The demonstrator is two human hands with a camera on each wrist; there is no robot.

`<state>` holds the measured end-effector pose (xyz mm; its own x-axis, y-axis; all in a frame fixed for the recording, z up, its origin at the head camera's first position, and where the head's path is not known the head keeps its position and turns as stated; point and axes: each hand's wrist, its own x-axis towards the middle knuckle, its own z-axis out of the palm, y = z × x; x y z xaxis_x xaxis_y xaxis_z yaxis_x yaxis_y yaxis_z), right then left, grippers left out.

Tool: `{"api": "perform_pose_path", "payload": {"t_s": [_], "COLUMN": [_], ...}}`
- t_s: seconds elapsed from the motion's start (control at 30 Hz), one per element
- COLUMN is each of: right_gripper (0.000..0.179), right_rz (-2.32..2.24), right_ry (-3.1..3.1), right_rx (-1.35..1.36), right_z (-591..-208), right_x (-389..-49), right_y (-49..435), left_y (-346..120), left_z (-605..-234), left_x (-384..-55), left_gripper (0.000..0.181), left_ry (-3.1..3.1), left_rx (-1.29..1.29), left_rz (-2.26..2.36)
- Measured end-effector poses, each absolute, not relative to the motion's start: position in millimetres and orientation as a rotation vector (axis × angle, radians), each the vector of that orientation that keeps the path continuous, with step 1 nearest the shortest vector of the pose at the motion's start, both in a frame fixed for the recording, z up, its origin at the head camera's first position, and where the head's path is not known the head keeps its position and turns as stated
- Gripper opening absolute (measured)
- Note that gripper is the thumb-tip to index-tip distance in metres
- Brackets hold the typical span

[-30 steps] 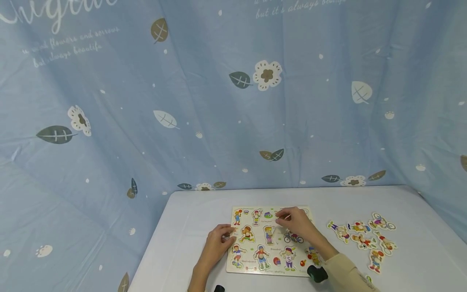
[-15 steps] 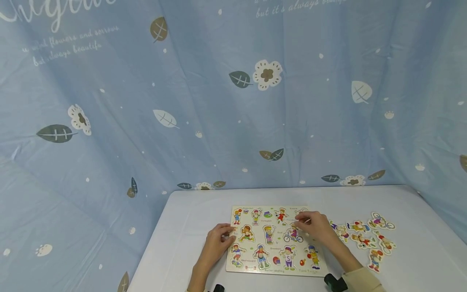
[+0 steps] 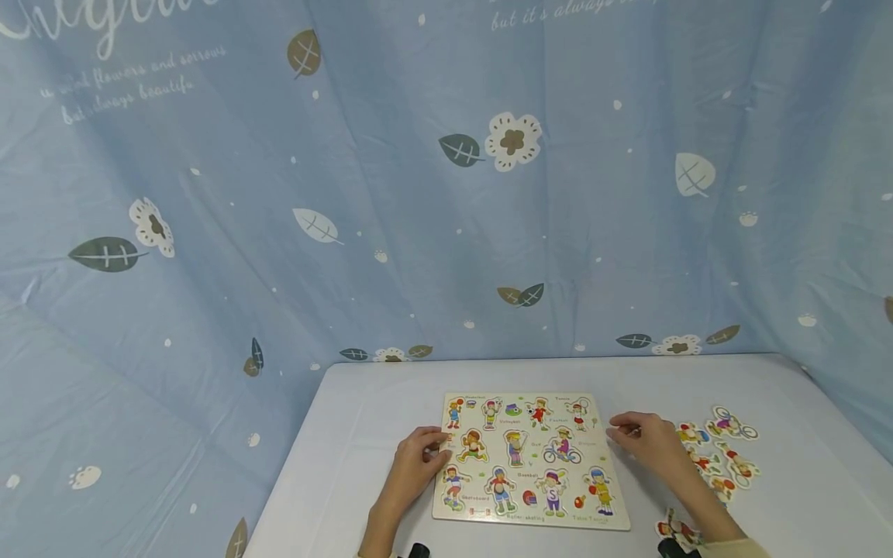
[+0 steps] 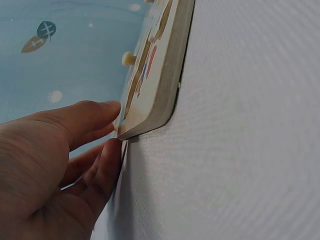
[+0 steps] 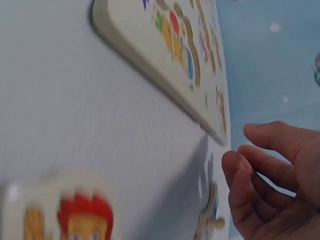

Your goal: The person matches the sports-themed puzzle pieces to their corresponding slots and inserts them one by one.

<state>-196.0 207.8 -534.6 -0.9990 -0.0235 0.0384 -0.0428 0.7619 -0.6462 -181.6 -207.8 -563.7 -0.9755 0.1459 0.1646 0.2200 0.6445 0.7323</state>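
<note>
A peg puzzle board [image 3: 526, 496] with printed sports figures lies flat on the white table. My left hand [image 3: 415, 465] pinches its left edge; in the left wrist view, the thumb and a finger [image 4: 87, 117] meet at the board's corner. Just off the board's right side hovers my right hand [image 3: 649, 446], its fingers loosely bent with nothing between them. In the right wrist view the thumb and fingertips [image 5: 235, 167] stand apart, above a loose knobbed piece [image 5: 207, 215]. Part of the loose group is hidden behind this hand.
Several figure-shaped puzzle pieces [image 3: 739, 465] lie right of my right hand, one with a bicycle [image 3: 730, 423] farthest back. Another piece [image 3: 677, 528] is near the right wrist. A patterned blue curtain [image 3: 418, 232] hangs behind the white table [image 3: 391, 387].
My right hand has moved right, from over the board's upper part to beyond its right edge, uncovering the upper-right figures. A loose piece near the wrist now shows. The left hand stays put.
</note>
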Motion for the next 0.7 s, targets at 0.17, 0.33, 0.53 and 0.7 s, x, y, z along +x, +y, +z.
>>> {"api": "perform_pose_path", "payload": {"t_s": [0.17, 0.33, 0.53, 0.7], "right_gripper": [0.024, 0.025, 0.028, 0.028], "right_rz": [0.997, 0.973, 0.942, 0.926], "right_ry": [-2.913, -2.93, -2.966, -2.965], "right_rx": [-0.002, -0.082, -0.131, -0.127], "right_z": [-533.1, -533.0, -534.9, -539.7], "right_x": [-191.8, -189.0, -190.7, -192.5], "right_y": [224.3, 236.7, 246.3, 250.6], "left_y": [-208.0, -208.5, -208.9, -208.4], "left_z": [-564.0, -564.6, -565.1, -564.3], "left_x": [-181.9, -182.3, -183.2, -183.1], "left_gripper": [0.03, 0.03, 0.03, 0.029], "left_ry": [-2.775, -2.772, -2.765, -2.764], "left_rx": [-0.298, -0.298, -0.308, -0.303], "left_rz": [-1.244, -1.252, -1.257, -1.247]}}
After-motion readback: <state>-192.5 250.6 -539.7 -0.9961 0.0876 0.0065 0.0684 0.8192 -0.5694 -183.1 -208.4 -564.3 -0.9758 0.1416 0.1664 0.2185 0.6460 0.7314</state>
